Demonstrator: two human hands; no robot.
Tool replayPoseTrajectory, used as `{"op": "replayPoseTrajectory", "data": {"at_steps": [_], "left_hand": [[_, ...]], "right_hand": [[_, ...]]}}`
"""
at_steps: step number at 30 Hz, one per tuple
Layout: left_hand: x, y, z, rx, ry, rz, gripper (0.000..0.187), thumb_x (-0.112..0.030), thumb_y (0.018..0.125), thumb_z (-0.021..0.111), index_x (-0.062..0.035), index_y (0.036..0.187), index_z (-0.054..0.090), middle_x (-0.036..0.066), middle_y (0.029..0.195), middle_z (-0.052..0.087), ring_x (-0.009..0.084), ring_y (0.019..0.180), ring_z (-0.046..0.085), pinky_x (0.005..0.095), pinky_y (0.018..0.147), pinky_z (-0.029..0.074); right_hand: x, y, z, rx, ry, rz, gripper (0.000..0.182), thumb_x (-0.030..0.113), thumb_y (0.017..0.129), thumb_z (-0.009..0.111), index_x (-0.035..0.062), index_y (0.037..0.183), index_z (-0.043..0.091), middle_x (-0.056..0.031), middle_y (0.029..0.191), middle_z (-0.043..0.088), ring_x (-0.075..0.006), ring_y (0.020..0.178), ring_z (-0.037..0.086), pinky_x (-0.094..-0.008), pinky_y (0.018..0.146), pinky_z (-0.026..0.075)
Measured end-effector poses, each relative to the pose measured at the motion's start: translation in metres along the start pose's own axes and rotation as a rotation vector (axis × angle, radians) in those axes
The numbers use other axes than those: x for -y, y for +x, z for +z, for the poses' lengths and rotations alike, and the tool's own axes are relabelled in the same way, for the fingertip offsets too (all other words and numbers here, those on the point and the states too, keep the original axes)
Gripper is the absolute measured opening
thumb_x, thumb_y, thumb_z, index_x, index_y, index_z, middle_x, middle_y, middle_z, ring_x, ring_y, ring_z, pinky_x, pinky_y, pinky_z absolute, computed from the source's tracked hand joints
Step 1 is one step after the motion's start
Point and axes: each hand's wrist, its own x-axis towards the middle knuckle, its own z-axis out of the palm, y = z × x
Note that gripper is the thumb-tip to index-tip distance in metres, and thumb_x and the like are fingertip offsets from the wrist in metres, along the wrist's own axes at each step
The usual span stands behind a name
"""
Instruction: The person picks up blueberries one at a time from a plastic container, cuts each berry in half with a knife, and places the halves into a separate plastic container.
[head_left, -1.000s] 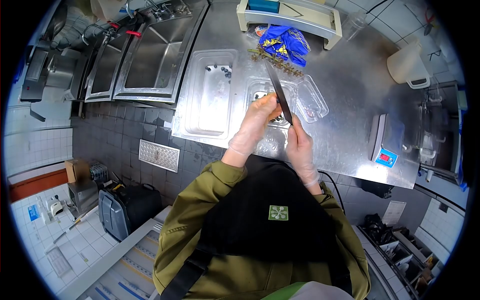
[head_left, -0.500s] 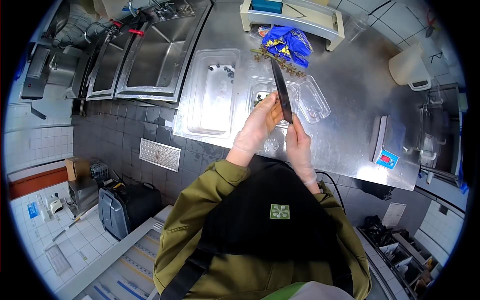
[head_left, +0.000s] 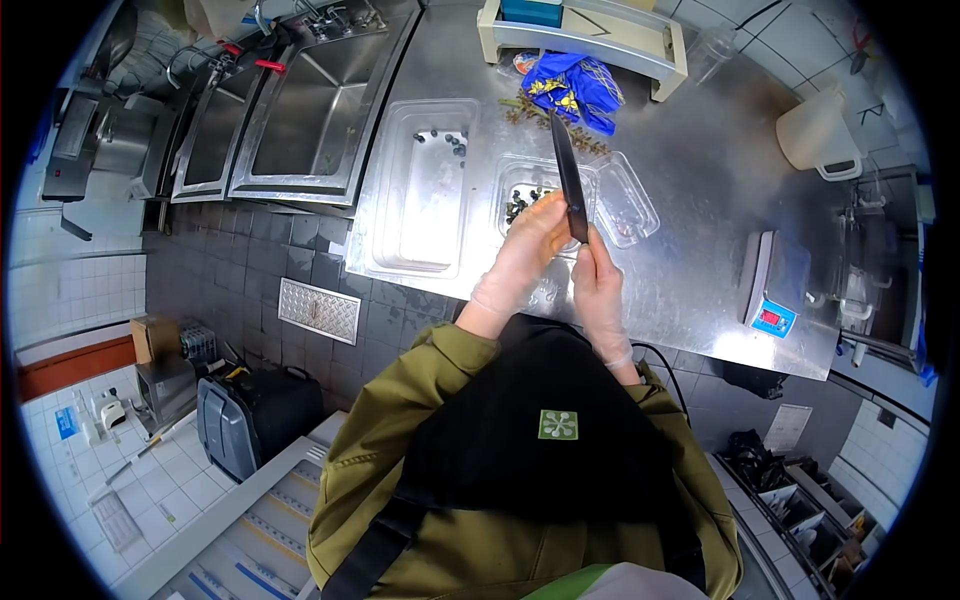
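A dark-bladed knife (head_left: 567,170) points away from me over the counter, its handle end in my gloved right hand (head_left: 600,295). My gloved left hand (head_left: 525,250) is closed at the blade's left side, fingers hidden in part; what it may pinch there is too small to tell. Beneath both hands sits a small clear container (head_left: 507,168) with dark round fruit pieces (head_left: 516,206) in it. A clear lid or tray (head_left: 626,200) lies to its right. On the left stands a larger clear tub (head_left: 415,220) holding several dark berries (head_left: 457,143).
Behind the small container lie a stem with small buds (head_left: 590,143) and a blue bag (head_left: 575,88). A shelf (head_left: 640,55) stands at the back. A scale (head_left: 768,290) and a white jug (head_left: 815,135) are on the right, sinks (head_left: 310,120) on the left.
My left hand has turned and its fingers have closed in beside the blade, uncovering more of the fruit below. The knife has shifted slightly right.
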Motion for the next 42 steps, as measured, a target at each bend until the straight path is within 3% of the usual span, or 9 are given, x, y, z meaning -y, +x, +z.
{"op": "replayPoseTrajectory", "data": {"at_steps": [4, 8, 11, 14, 17, 22, 29, 35, 42], "left_hand": [[0.01, 0.006, -0.003, -0.136, 0.212, 0.121, 0.021, -0.013, 0.092, 0.053, -0.0027, 0.111, 0.056, 0.004, 0.098, 0.063, 0.0107, 0.085, 0.06, 0.0237, 0.079, 0.047], [0.012, 0.007, -0.003, -0.174, 0.134, 0.138, 0.021, -0.015, 0.094, 0.051, -0.0027, 0.109, 0.057, 0.003, 0.093, 0.064, 0.0093, 0.081, 0.059, 0.0222, 0.075, 0.047], [0.011, 0.006, -0.003, -0.171, 0.099, 0.131, 0.021, -0.017, 0.094, 0.051, -0.0023, 0.109, 0.058, 0.003, 0.093, 0.064, 0.0089, 0.082, 0.059, 0.0222, 0.075, 0.047], [0.01, 0.005, -0.004, -0.148, 0.13, 0.119, 0.024, -0.018, 0.094, 0.05, -0.0019, 0.11, 0.057, 0.004, 0.093, 0.064, 0.0099, 0.082, 0.059, 0.0235, 0.077, 0.047], [0.007, 0.003, -0.004, -0.087, 0.215, 0.084, 0.026, -0.019, 0.095, 0.049, -0.0016, 0.113, 0.056, 0.004, 0.098, 0.062, 0.0118, 0.089, 0.058, 0.0265, 0.083, 0.046], [0.0, 0.01, -0.021, 0.157, 0.117, -0.02, 0.027, -0.017, 0.094, 0.05, -0.0023, 0.116, 0.055, 0.004, 0.106, 0.06, 0.0135, 0.101, 0.054, 0.0307, 0.093, 0.043], [0.006, 0.011, -0.023, 0.082, 0.168, -0.097, 0.027, -0.017, 0.093, 0.052, -0.0025, 0.115, 0.055, 0.005, 0.108, 0.06, 0.0147, 0.101, 0.056, 0.0295, 0.093, 0.042], [0.006, 0.016, -0.024, 0.112, -0.157, -0.123, 0.035, -0.026, 0.095, 0.046, -0.0013, 0.12, 0.049, 0.009, 0.115, 0.057, 0.0171, 0.105, 0.054, 0.0303, 0.093, 0.042], [0.011, 0.027, -0.04, 0.108, -0.195, -0.121, 0.034, -0.029, 0.096, 0.045, -0.0037, 0.119, 0.048, 0.008, 0.117, 0.054, 0.0173, 0.109, 0.05, 0.0355, 0.094, 0.04]], "right_hand": [[-0.002, 0.0, 0.0, 0.012, 0.022, 0.032, 0.038, 0.01, 0.091, 0.044, -0.0001, 0.128, 0.045, -0.0235, 0.096, 0.064, -0.0276, 0.089, 0.066, -0.0296, 0.075, 0.048], [0.005, 0.0, -0.002, 0.033, 0.044, 0.043, 0.038, 0.01, 0.092, 0.043, -0.0001, 0.129, 0.045, -0.0227, 0.097, 0.064, -0.0269, 0.089, 0.066, -0.0297, 0.075, 0.048], [0.002, -0.001, 0.0, 0.015, 0.073, 0.049, 0.037, 0.01, 0.092, 0.044, -0.0015, 0.127, 0.046, -0.0038, 0.078, 0.058, -0.0064, 0.07, 0.05, -0.0212, 0.064, 0.043], [0.001, 0.0, 0.003, -0.029, 0.037, -0.069, 0.037, 0.009, 0.092, 0.043, -0.0008, 0.127, 0.047, -0.0095, 0.087, 0.063, -0.0099, 0.078, 0.055, -0.0234, 0.07, 0.045], [-0.003, 0.002, 0.002, -0.028, -0.019, -0.128, 0.038, 0.01, 0.091, 0.044, 0.0015, 0.129, 0.045, -0.0208, 0.085, 0.064, -0.0208, 0.075, 0.065, -0.0291, 0.067, 0.048], [-0.011, 0.002, 0.001, 0.014, 0.038, 0.009, 0.038, 0.011, 0.091, 0.045, 0.0015, 0.128, 0.046, -0.0157, 0.07, 0.06, -0.0164, 0.061, 0.059, -0.0281, 0.06, 0.046], [-0.02, 0.005, 0.006, -0.015, 0.081, 0.0, 0.038, 0.012, 0.092, 0.046, -0.0003, 0.127, 0.047, -0.0135, 0.075, 0.063, -0.0137, 0.066, 0.059, -0.0269, 0.062, 0.046], [-0.002, 0.007, 0.0, 0.161, 0.447, 0.377, 0.039, 0.015, 0.093, 0.044, 0.0038, 0.13, 0.046, 0.0015, 0.062, 0.051, -0.0043, 0.052, 0.046, -0.0185, 0.049, 0.038], [-0.001, 0.011, 0.002, 0.17, 0.514, 0.458, 0.039, 0.018, 0.094, 0.042, 0.0083, 0.131, 0.046, 0.0059, 0.057, 0.04, -0.0015, 0.044, 0.034, -0.0166, 0.04, 0.027]]}}
